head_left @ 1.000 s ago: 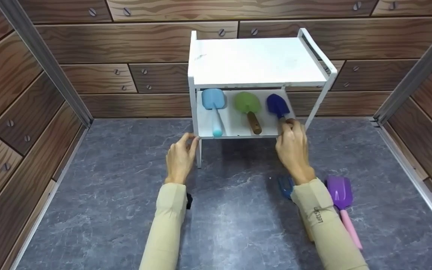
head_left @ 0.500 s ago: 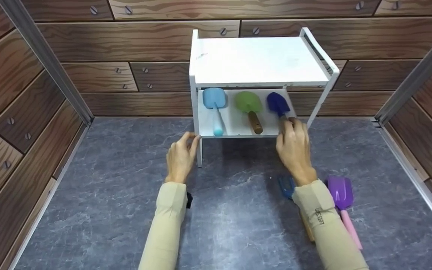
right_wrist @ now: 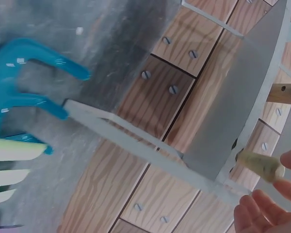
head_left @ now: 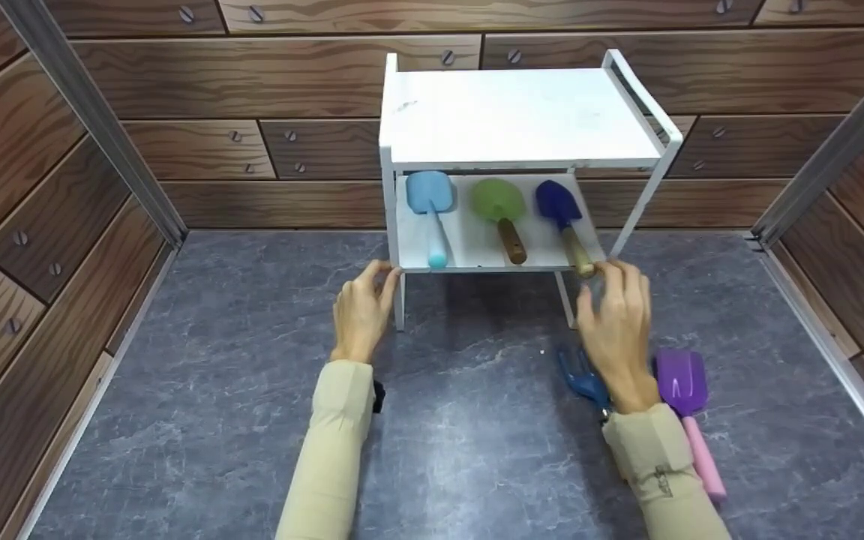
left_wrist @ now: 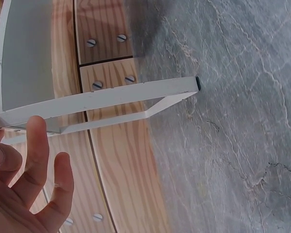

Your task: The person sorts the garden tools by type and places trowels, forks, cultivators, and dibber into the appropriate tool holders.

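Thumb and fingertips of my left hand (head_left: 361, 311) pinch the front left corner of a white two-tier rack (head_left: 503, 268); in the left wrist view, the left hand's (left_wrist: 31, 179) other fingers stand beside the white leg. On the lower shelf, a light blue shovel (head_left: 432, 214), a green trowel (head_left: 498, 201) with a brown handle and a dark blue trowel (head_left: 558, 202) with a wooden handle lie side by side. My right hand (head_left: 616, 326), fingers spread, is just off the dark blue trowel's handle end. In the right wrist view, that wooden handle (right_wrist: 259, 165) sticks out past the shelf edge near the fingers.
A blue hand fork (head_left: 586, 384) lies on the grey floor, partly under my right wrist. Right of it is a purple shovel (head_left: 681, 381) with a pink handle. The rack's top shelf (head_left: 507, 116) overhangs the lower one, and wood-patterned walls (head_left: 327, 75) enclose the floor.
My right hand has let go of the dark blue trowel's handle and drawn back down and to the right. The left hand keeps its place on the rack corner.
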`<state>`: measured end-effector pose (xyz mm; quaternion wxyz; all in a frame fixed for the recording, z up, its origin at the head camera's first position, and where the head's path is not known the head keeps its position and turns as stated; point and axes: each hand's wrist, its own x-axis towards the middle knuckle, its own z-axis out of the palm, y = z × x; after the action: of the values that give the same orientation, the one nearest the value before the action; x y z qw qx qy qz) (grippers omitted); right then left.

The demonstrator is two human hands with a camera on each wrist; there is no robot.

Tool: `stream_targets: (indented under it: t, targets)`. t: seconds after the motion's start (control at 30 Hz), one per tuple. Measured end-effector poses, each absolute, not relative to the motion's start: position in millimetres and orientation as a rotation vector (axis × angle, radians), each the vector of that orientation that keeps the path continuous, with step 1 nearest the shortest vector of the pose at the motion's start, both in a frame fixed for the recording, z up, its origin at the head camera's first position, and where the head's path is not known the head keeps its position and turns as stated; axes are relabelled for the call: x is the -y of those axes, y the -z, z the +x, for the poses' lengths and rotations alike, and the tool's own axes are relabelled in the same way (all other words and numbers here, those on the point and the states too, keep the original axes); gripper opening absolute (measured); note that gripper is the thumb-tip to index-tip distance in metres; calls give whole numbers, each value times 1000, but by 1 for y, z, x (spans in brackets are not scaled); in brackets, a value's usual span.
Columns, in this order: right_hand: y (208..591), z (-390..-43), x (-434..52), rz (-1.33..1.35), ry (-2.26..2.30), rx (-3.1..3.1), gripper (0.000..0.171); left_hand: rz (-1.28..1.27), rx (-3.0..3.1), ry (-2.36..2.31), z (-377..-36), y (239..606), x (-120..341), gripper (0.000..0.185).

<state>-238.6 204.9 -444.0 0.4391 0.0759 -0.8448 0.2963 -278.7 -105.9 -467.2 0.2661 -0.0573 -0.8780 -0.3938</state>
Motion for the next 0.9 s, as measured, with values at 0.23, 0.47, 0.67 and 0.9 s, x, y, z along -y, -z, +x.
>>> stream_targets:
  t: [0.23,0.47,0.67,0.9]
  targets:
    - [460,-207,-226,96,-738,2152,25,-143,2380,1071,-279,466,106,22]
    - [481,-177,-244,17,-682,2330,15,-134,2384,1077,-278,466,105,21]
    - [489,-166,-255,-39,-664,2452,14,-136,2382,1066,-278,466,105,22]
    - [489,-163,-258,-47,-668,2479,15,-138,2387,1075,-278,468,105,22]
